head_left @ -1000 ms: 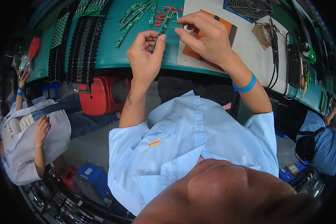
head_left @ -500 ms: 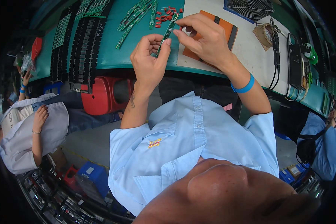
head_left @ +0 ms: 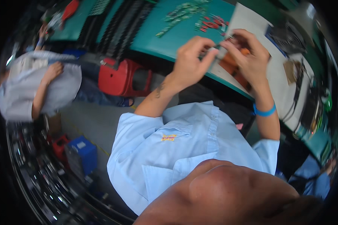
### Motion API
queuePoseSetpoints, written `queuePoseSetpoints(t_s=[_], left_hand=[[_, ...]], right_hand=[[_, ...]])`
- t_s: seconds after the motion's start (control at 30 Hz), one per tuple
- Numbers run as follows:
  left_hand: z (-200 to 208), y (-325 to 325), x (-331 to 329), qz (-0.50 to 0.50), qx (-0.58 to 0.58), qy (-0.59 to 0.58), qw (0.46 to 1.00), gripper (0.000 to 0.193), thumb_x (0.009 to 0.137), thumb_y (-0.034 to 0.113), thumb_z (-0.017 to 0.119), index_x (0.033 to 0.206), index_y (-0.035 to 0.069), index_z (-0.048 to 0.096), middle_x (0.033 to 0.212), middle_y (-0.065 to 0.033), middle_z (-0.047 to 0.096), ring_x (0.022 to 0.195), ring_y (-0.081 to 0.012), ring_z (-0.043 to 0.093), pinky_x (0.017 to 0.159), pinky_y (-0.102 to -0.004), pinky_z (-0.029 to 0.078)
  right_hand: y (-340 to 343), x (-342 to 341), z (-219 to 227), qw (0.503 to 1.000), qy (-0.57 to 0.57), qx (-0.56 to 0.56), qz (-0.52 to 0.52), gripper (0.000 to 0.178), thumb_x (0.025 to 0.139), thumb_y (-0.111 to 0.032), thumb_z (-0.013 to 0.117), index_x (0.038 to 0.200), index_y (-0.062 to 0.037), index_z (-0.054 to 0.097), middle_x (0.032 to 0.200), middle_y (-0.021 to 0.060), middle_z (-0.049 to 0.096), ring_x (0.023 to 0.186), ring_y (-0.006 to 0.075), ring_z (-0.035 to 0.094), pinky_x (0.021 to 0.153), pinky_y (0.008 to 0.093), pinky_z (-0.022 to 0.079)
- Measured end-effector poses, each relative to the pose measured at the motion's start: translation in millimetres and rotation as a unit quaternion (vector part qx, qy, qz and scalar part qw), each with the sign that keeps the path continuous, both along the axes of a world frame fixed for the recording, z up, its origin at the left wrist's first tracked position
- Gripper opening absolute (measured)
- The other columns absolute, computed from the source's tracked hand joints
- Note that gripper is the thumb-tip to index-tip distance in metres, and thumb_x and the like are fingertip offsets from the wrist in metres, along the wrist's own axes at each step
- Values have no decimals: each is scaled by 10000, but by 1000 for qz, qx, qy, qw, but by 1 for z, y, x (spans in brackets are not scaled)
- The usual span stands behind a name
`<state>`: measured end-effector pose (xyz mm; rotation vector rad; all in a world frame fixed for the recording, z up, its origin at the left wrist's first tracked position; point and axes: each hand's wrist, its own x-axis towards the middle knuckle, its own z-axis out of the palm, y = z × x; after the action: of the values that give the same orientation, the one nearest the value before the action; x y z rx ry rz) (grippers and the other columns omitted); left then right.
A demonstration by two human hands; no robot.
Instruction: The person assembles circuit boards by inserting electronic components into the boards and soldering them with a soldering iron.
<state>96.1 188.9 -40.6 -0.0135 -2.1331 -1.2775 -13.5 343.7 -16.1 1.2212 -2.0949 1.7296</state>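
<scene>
A narrow green circuit board [head_left: 218,46], smeared by motion, spans the gap between my two hands above the table's front edge. My left hand [head_left: 191,60] pinches its near end between thumb and curled fingers. At the board's far end, the thumb and fingers of my right hand [head_left: 251,56] are closed on it; whether they also hold a small part is too blurred to tell. Small red components [head_left: 213,23], some with thin leads, lie scattered just beyond my hands. Further left, several more narrow green circuit boards [head_left: 182,14] rest in a loose pile on the green table.
An orange-brown plate [head_left: 229,65] lies under my right hand on a white mat [head_left: 248,18]. Black slotted racks [head_left: 125,24] stand left, above a red stool [head_left: 112,79]. A black fan [head_left: 287,39] sits at back right. A person [head_left: 45,86] is at far left.
The whole view has turned and blurred, so table and hands appear shifted. My hands have come closer together around the board, the right fingers now closed at its far end.
</scene>
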Motion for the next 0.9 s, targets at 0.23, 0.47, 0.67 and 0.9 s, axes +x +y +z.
queuePoseSetpoints(t_s=[0.23,0.47,0.67,0.9], left_hand=[[2,-11,10,-90,62,-39,993,156,910,31,711,1047,-21,658,914,-81,677,745,-138,608,687,-240,496],[-2,-19,12,-250,365,-145,885,113,997,83,632,1077,2,641,913,-90,676,745,-140,627,660,-242,498],[-6,-27,11,-391,541,-206,716,145,1047,119,571,1083,4,652,922,-88,681,751,-141,642,642,-243,513],[-6,-23,13,-384,501,-218,744,183,1064,111,534,1159,-12,629,965,-116,667,753,-143,634,618,-245,492]], right_hand=[[9,-10,14,988,-124,94,20,342,761,-52,877,1067,-25,727,824,54,692,697,105,585,617,195,470],[11,-7,11,988,-96,52,110,282,735,-40,886,961,-6,720,807,43,687,667,102,565,603,198,459],[9,-3,13,980,-54,47,187,240,720,-28,888,874,-16,703,794,44,684,644,113,556,604,206,459],[10,-1,13,976,-73,61,194,232,722,-23,885,848,-22,690,784,41,676,637,118,553,603,208,455]])
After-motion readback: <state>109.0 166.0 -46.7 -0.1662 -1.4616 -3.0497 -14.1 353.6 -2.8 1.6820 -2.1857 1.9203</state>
